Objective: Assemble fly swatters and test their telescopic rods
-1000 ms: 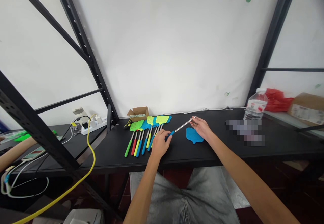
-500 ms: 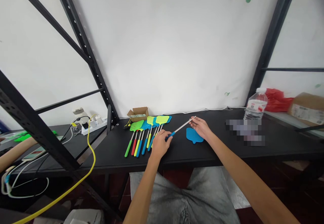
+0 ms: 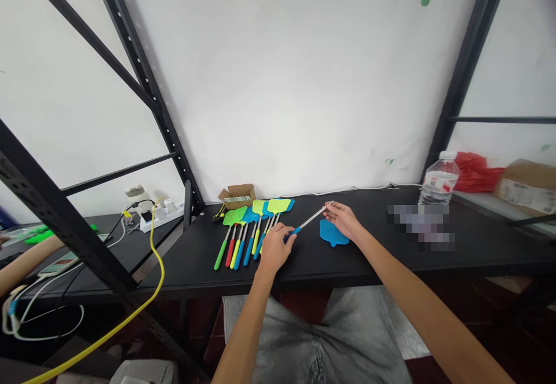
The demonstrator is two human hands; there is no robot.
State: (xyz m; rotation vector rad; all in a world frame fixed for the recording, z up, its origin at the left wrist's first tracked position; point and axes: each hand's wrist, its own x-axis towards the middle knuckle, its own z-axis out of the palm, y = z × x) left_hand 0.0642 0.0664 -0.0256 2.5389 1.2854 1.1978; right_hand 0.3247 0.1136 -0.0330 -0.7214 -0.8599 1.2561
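Note:
My left hand (image 3: 277, 247) is closed around the blue grip of a metal fly swatter handle (image 3: 311, 217), whose rod points up and to the right. At the rod's far end, the fingertips of my right hand (image 3: 342, 218) pinch the tip. A loose blue fly swatter head (image 3: 333, 233) lies on the black table (image 3: 365, 262), just below my right hand and apart from the rod. Left of my left hand, several fly swatters (image 3: 243, 239) with green, red, yellow and blue grips lie side by side, heads toward the wall.
A small open cardboard box (image 3: 237, 195) stands behind the swatters. To the right are a water bottle (image 3: 439, 180), a blurred patch and a red bag (image 3: 475, 171). A yellow cable (image 3: 160, 251) hangs by the shelf post at left; another person's arm (image 3: 30, 263) shows beyond it.
The rod's tip and my right hand's fingers have shifted very slightly left and down. My left hand stays on the grip, and the swatter head has not moved.

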